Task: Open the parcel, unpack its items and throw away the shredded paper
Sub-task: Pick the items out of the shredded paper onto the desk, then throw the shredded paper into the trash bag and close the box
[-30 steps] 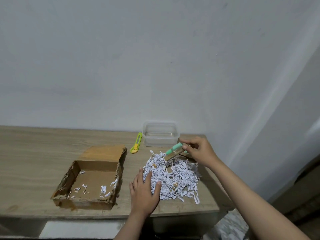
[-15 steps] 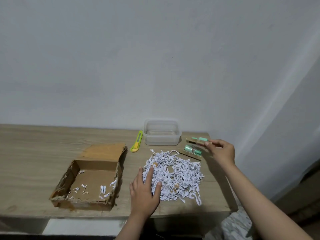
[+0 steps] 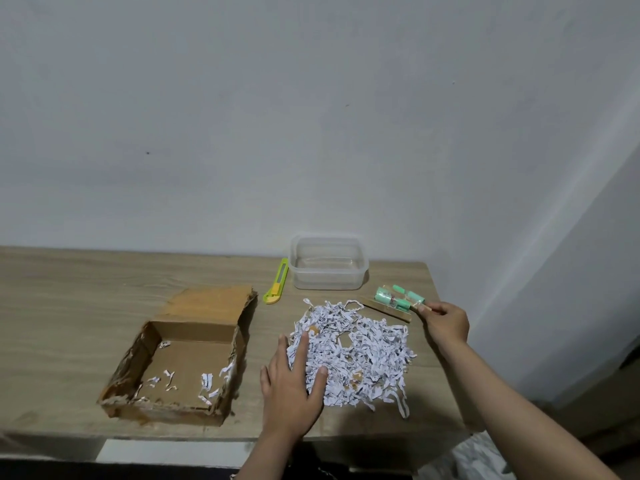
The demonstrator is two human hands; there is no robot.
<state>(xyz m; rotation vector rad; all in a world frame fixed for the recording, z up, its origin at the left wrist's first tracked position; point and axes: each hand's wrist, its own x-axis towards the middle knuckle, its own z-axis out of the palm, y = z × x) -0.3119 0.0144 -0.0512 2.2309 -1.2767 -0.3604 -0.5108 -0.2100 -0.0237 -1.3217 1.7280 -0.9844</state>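
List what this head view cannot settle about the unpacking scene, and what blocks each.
- Shredded paper: the left hand covers its near-left edge; anything buried underneath is hidden.
- Green packaged items: too small to identify.
- Right hand: its fingertips at the packet's cardboard strip are too small to tell their hold.
- Cardboard box: the near wall hides the floor behind it.

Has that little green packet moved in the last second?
Yes. The green packet was held above the shredded paper; now it lies right of the clear tub, the right hand touching its end.
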